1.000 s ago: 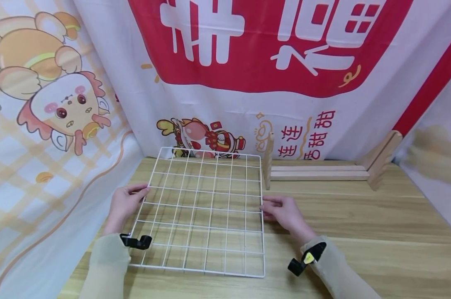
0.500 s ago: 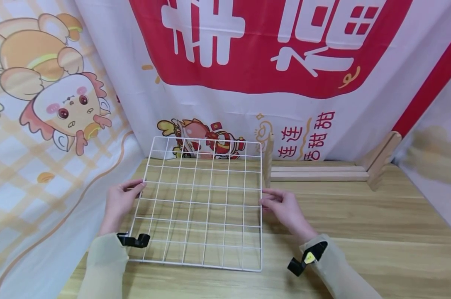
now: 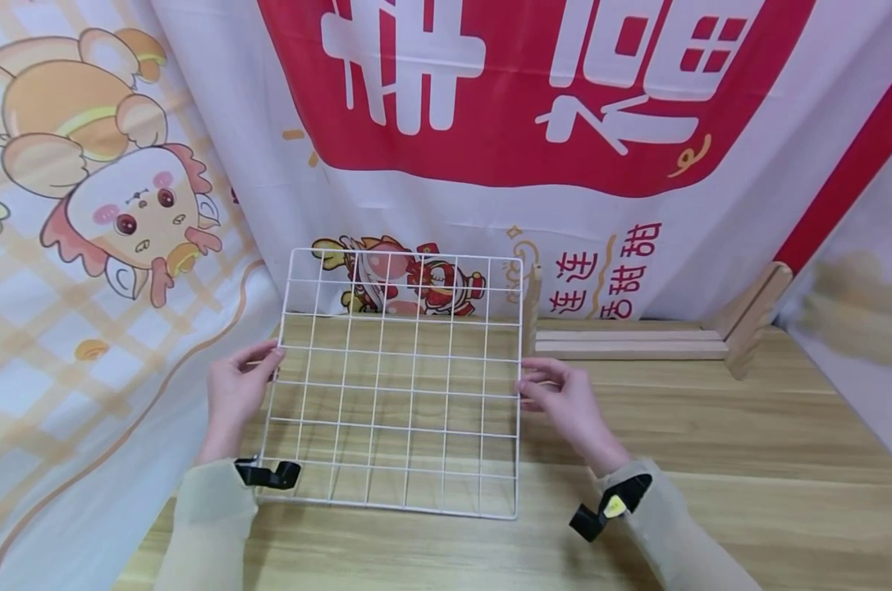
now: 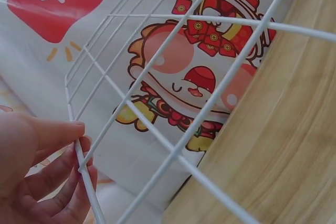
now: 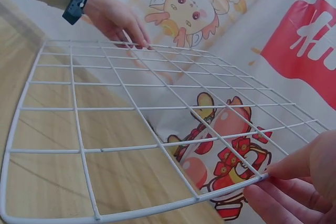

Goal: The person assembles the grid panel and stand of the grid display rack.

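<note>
A white wire grid panel (image 3: 413, 350) is held between both hands, its far edge raised in front of the back cloth. My left hand (image 3: 240, 394) pinches the panel's left side wire, thumb above and fingers curled beneath, as the left wrist view shows at the left hand (image 4: 44, 169). On the opposite side, my right hand (image 3: 567, 406) pinches the right side wire between thumb and fingers. The right wrist view has this right hand (image 5: 299, 182) at the lower right corner, with the grid panel (image 5: 135, 109) spreading away from it.
A wooden stand (image 3: 630, 345) with two upright ends is at the back right of the wood-grain table (image 3: 711, 435). Printed cloths hang behind and at the sides, such as the back cloth (image 3: 431, 197) with its red patch. Black camera mounts sit on both wrists.
The grid panel's far edge has risen and tilted up toward the back cloth, and its near edge has shifted farther away. Both hands have moved slightly forward with it, keeping their grip.
</note>
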A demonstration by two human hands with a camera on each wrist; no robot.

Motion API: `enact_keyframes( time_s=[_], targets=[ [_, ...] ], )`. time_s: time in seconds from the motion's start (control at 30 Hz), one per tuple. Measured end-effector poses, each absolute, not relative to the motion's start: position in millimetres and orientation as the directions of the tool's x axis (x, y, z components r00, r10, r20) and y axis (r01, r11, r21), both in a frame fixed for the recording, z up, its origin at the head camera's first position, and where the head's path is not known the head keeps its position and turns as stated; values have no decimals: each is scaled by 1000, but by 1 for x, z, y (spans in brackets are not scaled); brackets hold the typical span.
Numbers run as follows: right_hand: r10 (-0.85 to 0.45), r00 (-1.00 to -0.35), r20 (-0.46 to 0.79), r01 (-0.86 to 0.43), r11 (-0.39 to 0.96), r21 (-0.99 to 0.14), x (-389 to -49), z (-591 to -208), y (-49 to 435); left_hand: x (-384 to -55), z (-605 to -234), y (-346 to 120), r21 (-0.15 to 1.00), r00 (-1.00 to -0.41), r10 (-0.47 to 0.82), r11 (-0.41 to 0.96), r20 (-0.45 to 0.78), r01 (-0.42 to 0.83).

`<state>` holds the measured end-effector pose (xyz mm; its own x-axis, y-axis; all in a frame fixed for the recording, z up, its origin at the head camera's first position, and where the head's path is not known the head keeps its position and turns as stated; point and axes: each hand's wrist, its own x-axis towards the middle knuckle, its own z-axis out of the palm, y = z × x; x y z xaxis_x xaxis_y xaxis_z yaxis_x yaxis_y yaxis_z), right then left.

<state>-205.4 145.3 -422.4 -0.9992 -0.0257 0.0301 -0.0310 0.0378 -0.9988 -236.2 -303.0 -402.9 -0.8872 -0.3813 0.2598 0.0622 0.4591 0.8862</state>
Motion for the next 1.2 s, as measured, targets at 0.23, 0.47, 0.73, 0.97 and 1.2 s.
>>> enact_keyframes(
  time_s=[0.23, 0.47, 0.73, 0.97, 1.2],
  targets=[
    [-7, -997, 77, -77, 58, -995, -203, -412, 146, -235, -398, -299, 890, -856, -408, 441, 317, 119],
    [4, -990, 141, -140, 62, -988, -199, -408, 143, -232, -393, -295, 891, -834, -443, 438, 328, 117],
    [35, -974, 223, -219, 92, -972, -196, -401, 141, -234, -388, -292, 897, -799, -479, 413, 363, 159],
    [54, -956, 288, -282, 102, -954, -195, -397, 139, -236, -384, -289, 893, -760, -501, 388, 414, 230],
    [51, -928, 370, -361, 137, -923, -190, -396, 140, -234, -378, -286, 914, -750, -528, 303, 397, 271]
  ],
)
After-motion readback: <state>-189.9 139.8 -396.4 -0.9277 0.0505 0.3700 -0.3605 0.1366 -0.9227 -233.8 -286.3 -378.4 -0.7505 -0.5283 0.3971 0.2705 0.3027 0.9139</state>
